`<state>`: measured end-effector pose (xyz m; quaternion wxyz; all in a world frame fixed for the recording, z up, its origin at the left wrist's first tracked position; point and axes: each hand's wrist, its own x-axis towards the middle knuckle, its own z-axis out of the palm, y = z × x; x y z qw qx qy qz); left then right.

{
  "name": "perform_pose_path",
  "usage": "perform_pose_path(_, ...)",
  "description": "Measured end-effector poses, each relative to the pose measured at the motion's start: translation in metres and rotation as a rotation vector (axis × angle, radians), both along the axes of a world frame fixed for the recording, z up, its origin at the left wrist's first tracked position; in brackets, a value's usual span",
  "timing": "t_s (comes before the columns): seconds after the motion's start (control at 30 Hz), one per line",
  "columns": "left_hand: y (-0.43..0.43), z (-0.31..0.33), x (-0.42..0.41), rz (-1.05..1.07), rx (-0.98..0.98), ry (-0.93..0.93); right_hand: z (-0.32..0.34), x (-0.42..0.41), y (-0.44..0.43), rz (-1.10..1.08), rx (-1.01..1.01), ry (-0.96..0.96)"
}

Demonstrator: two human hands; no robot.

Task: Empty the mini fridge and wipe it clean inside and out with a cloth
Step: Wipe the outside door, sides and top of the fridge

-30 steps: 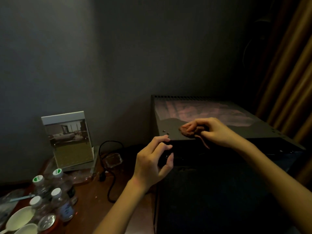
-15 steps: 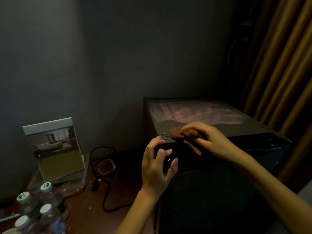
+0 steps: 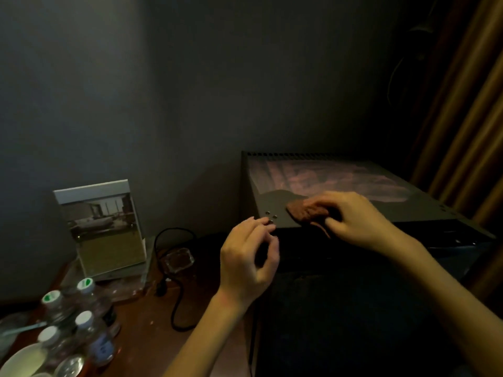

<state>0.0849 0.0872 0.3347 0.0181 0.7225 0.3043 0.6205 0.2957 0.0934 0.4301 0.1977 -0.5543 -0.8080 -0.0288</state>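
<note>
Wiping the outside: right hand grips the wadded cloth on the mini fridge top, front-left corner. Left hand loosely curled, empty, just beside. Bottles stand on the surface; interior unseen.

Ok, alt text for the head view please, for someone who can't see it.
In a dim room, a person's right hand holds a reddish-brown cloth on top of a black mini fridge, near its front left corner, where the loosely curled left hand hovers. Water bottles and a standing photo card sit on the wooden table to the left.
</note>
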Motion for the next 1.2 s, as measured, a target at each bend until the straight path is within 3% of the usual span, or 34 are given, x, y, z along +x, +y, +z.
perform_pose_path(0.1,0.000,0.042,0.010,0.251,-0.221,-0.047,-0.003,-0.020,-0.013,0.064,0.037,-0.119)
perform_pose_path(0.17,0.013,0.061,0.019,0.394,-0.473,0.148,-0.006,-0.043,0.006,0.161,0.031,-0.098)
perform_pose_path(0.27,0.027,0.072,0.039,0.419,-0.853,0.407,-0.011,-0.037,0.045,0.141,-0.016,0.002)
perform_pose_path(0.37,0.031,0.069,0.048,0.366,-0.977,0.412,-0.016,0.002,0.042,0.019,0.003,0.028)
perform_pose_path(0.47,0.035,0.064,0.048,0.434,-1.005,0.426,-0.021,0.022,0.009,0.094,0.025,0.077)
perform_pose_path(0.6,0.038,0.067,0.049,0.532,-1.031,0.464,-0.022,-0.012,0.015,0.289,-0.021,0.156)
perform_pose_path(0.73,0.034,0.069,0.048,0.542,-1.033,0.444,-0.019,-0.016,0.056,0.180,-0.042,0.158)
perform_pose_path(0.87,0.030,0.068,0.051,0.542,-1.014,0.455,-0.025,0.020,0.029,0.016,0.038,0.137)
perform_pose_path(1.03,0.034,0.068,0.049,0.538,-1.008,0.428,-0.021,-0.006,-0.001,0.308,-0.023,0.136)
perform_pose_path(1.2,0.031,0.067,0.047,0.513,-1.015,0.421,-0.019,-0.004,0.054,0.200,-0.058,0.158)
